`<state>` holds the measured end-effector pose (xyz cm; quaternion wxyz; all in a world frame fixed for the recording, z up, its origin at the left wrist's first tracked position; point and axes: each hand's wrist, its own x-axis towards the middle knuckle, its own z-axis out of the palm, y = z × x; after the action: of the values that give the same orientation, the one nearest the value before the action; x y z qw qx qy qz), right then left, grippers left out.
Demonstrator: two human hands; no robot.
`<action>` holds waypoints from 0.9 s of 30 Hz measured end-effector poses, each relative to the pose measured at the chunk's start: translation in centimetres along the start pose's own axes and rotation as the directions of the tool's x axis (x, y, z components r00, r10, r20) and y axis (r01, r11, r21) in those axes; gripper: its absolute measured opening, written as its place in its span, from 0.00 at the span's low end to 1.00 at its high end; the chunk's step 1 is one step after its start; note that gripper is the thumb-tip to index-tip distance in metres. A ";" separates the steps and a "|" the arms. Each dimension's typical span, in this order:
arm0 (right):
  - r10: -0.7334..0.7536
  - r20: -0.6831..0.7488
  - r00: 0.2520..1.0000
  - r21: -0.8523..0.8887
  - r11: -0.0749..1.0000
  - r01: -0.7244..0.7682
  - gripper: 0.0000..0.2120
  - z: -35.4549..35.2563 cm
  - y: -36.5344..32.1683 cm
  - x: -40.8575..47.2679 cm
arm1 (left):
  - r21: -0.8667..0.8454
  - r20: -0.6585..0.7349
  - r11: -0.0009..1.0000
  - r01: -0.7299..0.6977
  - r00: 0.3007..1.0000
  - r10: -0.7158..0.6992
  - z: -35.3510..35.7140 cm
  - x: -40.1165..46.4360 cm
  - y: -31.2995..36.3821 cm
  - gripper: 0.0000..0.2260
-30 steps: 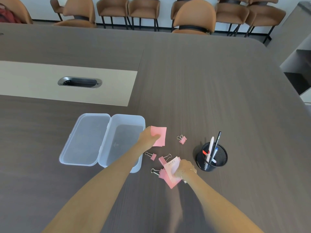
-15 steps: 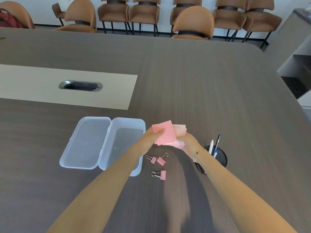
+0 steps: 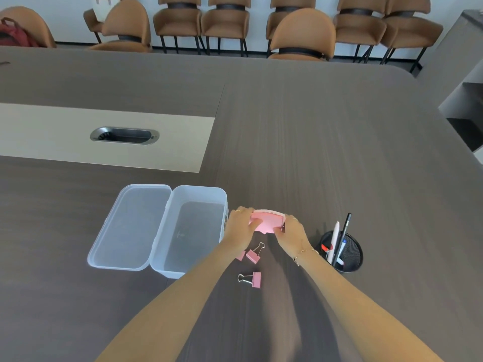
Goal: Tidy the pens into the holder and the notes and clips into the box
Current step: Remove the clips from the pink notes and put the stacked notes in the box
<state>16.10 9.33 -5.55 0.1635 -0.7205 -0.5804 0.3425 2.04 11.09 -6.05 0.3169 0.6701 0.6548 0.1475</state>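
Both hands hold a stack of pink sticky notes (image 3: 266, 223) between them, just right of the clear plastic box (image 3: 198, 197). My left hand (image 3: 239, 227) grips the stack's left side, my right hand (image 3: 291, 231) its right side. The box stands open and looks empty, its lid (image 3: 133, 226) lying flat to the left. Pink binder clips lie on the table below the hands: one (image 3: 254, 255) beside my left wrist, another (image 3: 252, 279) nearer me, a third (image 3: 240, 255) partly hidden by my left arm. A black mesh pen holder (image 3: 351, 254) at the right holds several pens (image 3: 339, 239).
The dark wood table (image 3: 313, 139) has a beige inlay with a metal cable port (image 3: 125, 135) at the left. Brown chairs (image 3: 300, 35) line the far edge. A grey cabinet (image 3: 462, 82) stands at the right.
My right hand lifted its notes off the table and brought them to the left hand's notes. Both hands now square them into one stack beside the box.
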 end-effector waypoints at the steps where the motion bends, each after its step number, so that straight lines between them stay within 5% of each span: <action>1: 0.000 0.011 1.000 0.017 1.000 0.000 0.15 0.5 0.3 0.2 | -0.065 0.024 0.998 0.006 1.000 -0.004 0.5 0.1 -0.1 0.14; 9: -0.047 0.066 0.997 0.215 0.976 0.032 0.17 2.4 1.6 0.1 | -0.299 0.058 0.950 0.086 0.996 -0.072 1.7 0.5 -1.8 0.13; 20: -0.009 0.061 0.998 0.140 0.990 0.001 0.15 3.9 1.3 1.0 | -0.254 0.103 0.959 0.127 0.989 -0.104 2.6 1.2 -1.8 0.10; 27: -0.030 -0.151 0.988 0.329 0.941 0.079 0.12 0.4 -4.9 0.5 | -0.436 -0.130 0.895 0.096 0.977 -0.169 -4.8 0.9 1.1 0.11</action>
<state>12.33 11.12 -2.85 0.3343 -0.6886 -0.5204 0.3784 0.04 13.13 -1.97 0.4102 0.5236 0.6746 0.3201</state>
